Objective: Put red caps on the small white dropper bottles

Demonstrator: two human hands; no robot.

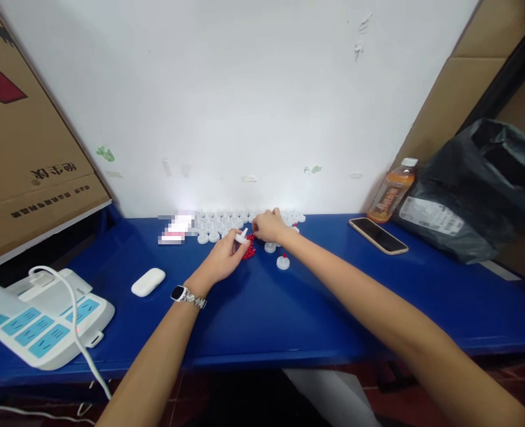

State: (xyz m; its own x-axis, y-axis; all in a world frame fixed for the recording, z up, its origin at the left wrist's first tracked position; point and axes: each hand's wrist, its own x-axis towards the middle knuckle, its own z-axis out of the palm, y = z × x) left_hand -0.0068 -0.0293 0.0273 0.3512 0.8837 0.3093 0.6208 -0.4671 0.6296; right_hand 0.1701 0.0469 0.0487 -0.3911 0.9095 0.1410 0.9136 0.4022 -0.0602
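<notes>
My left hand (224,257), with a watch on the wrist, pinches a small white cap (242,238) over a little heap of red pieces (249,251) on the blue table (289,308). My right hand (269,226) rests curled just to the right of it, fingertips close to the white cap; what it grips is too small to tell. Several white caps (220,224) lie in rows by the wall behind both hands. Two caps, one with a red piece on top (282,261), stand apart in front of my right hand.
A white earbud case (148,281) lies left of my left arm. A white-and-blue power strip (40,320) with a cable sits at the near left. A phone (378,235), an orange drink bottle (392,191) and a black bag (480,190) are at the right. Cardboard boxes (26,148) stand left.
</notes>
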